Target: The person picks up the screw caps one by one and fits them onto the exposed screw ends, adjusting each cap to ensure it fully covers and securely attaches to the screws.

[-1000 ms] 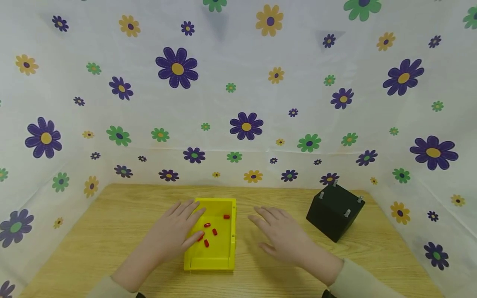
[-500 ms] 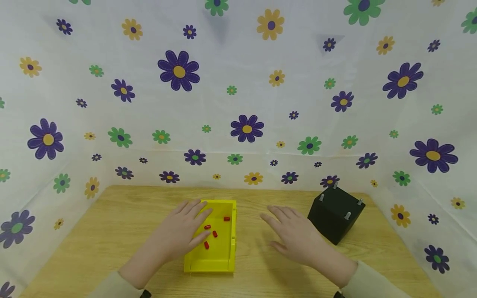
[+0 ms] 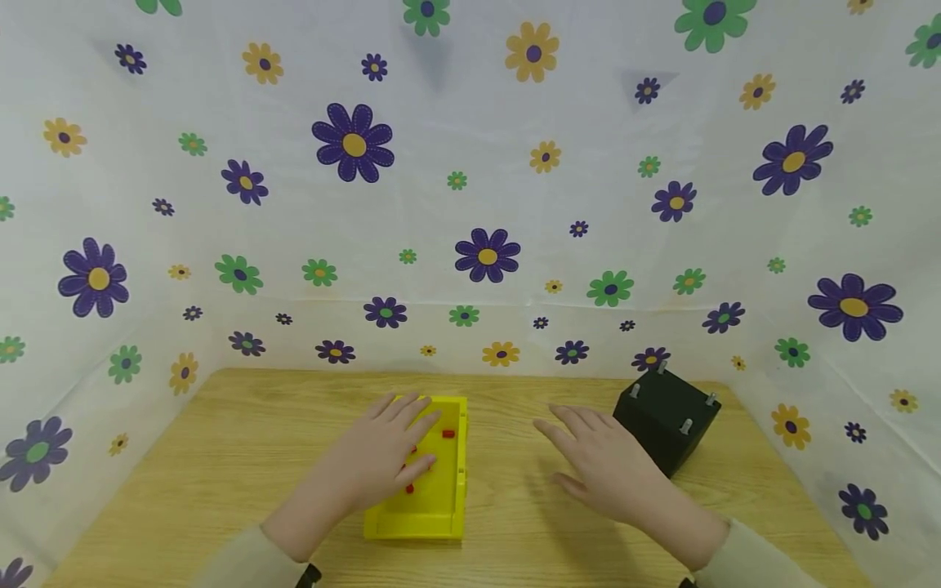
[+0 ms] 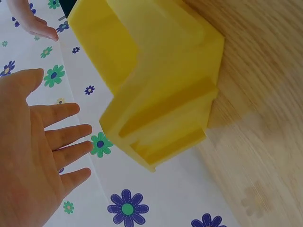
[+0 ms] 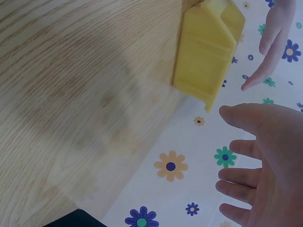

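Note:
My left hand (image 3: pixel 375 457) hovers over the left side of a yellow open bin (image 3: pixel 430 523), its fingers extended and holding nothing. Small red pieces, like capsules (image 3: pixel 448 434), lie on the bin's floor, partly hidden by that hand. In the left wrist view the hand (image 4: pixel 33 146) is apart from the bin's outer wall (image 4: pixel 170 90). To the bin's right, my right hand (image 3: pixel 606 465) is held above the table, fingers spread and nothing in them. Beside it stands a black box (image 3: pixel 669 412) with several short grey pegs on its top corners.
The wooden table (image 3: pixel 257 433) runs back to a white flowered cloth (image 3: pixel 426 204) that encloses it behind and on both sides. Black bands (image 3: pixel 309 575) show at the wrists.
Both hands have drifted to the right. My left hand now covers more of the bin and several capsules; my right hand is nearer the black box, overlapping its lower left in view.

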Tool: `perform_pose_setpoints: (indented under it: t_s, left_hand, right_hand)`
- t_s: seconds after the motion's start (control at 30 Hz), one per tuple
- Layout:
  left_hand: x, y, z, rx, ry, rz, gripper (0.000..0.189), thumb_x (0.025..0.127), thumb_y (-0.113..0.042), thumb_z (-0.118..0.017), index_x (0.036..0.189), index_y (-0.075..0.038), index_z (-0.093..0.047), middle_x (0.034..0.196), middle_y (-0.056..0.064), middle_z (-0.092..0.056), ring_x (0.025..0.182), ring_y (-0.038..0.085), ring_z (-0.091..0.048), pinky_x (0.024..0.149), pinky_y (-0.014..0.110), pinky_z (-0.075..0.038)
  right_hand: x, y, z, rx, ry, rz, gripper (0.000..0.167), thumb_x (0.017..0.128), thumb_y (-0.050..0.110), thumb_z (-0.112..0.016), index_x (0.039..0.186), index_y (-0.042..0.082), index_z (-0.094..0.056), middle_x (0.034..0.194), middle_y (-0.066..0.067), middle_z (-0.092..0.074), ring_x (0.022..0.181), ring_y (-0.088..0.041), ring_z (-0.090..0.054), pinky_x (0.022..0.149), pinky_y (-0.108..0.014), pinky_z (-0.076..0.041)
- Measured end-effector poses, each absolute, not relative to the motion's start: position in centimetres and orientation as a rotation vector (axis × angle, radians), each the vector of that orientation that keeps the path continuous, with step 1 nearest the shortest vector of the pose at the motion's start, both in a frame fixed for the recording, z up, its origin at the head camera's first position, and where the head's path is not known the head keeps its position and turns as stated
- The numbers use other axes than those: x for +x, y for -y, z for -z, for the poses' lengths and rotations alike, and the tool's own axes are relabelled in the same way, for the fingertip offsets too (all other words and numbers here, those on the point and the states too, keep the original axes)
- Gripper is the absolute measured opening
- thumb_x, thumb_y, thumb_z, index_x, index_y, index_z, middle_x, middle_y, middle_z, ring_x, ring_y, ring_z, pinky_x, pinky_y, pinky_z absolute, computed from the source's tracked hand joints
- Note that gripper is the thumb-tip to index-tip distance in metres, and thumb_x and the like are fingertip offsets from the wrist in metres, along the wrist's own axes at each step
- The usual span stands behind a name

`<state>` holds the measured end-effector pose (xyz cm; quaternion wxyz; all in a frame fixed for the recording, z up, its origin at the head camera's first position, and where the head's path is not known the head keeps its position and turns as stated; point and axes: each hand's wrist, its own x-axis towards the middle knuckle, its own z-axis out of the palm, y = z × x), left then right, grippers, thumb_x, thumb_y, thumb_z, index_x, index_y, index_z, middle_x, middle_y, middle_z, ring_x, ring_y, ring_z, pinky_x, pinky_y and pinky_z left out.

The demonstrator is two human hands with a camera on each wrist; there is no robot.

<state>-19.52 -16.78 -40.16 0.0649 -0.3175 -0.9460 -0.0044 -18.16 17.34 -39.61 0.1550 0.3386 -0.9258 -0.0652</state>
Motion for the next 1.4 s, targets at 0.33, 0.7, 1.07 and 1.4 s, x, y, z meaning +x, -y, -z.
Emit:
perform_pose_setpoints:
  t_s: [0.33,0.7,1.07,1.4]
  left_hand:
    - [-20.3,14.9,40.3,-1.014,2.844,0.041,0.06,0.11,-0.048,-0.051,0.157,-0.011,-0.051,0.167,0.015,-0.045,0.157,0.038,-0.039,0.132,0.057,-0.028]
    - [-20.7,12.9,40.2,-1.074,2.826,0.005,0.062,0.111,-0.05,-0.046,0.16,-0.013,-0.047,0.168,0.013,-0.042,0.158,0.036,-0.038,0.132,0.056,-0.028]
    - [-21.5,10.8,40.2,-1.115,2.77,0.0,0.06,0.111,-0.051,-0.047,0.159,-0.014,-0.048,0.167,0.012,-0.046,0.157,0.034,-0.04,0.133,0.055,-0.028]
    - [-21.9,8.5,40.4,-1.114,2.796,0.016,0.061,0.111,-0.053,-0.045,0.16,-0.016,-0.047,0.168,0.01,-0.044,0.158,0.032,-0.038,0.134,0.054,-0.026]
  right_hand:
    - [-18.2,-19.0,39.3,0.894,2.642,0.217,0.07,0.09,0.044,-0.084,0.148,0.016,-0.058,0.15,-0.014,-0.06,0.129,-0.033,-0.064,0.11,-0.049,-0.055]
    - [-17.8,-20.8,38.6,0.829,2.64,0.181,0.07,0.089,0.042,-0.085,0.147,0.013,-0.059,0.147,-0.016,-0.062,0.131,-0.034,-0.062,0.109,-0.051,-0.054]
    - [-17.8,-22.4,38.4,0.771,2.676,0.165,0.068,0.091,0.04,-0.084,0.147,0.011,-0.059,0.149,-0.019,-0.06,0.132,-0.037,-0.061,0.109,-0.055,-0.054]
    - [-17.6,-23.8,38.5,0.728,2.7,0.111,0.067,0.092,0.035,-0.084,0.148,0.01,-0.058,0.149,-0.018,-0.06,0.132,-0.039,-0.06,0.108,-0.057,-0.054]
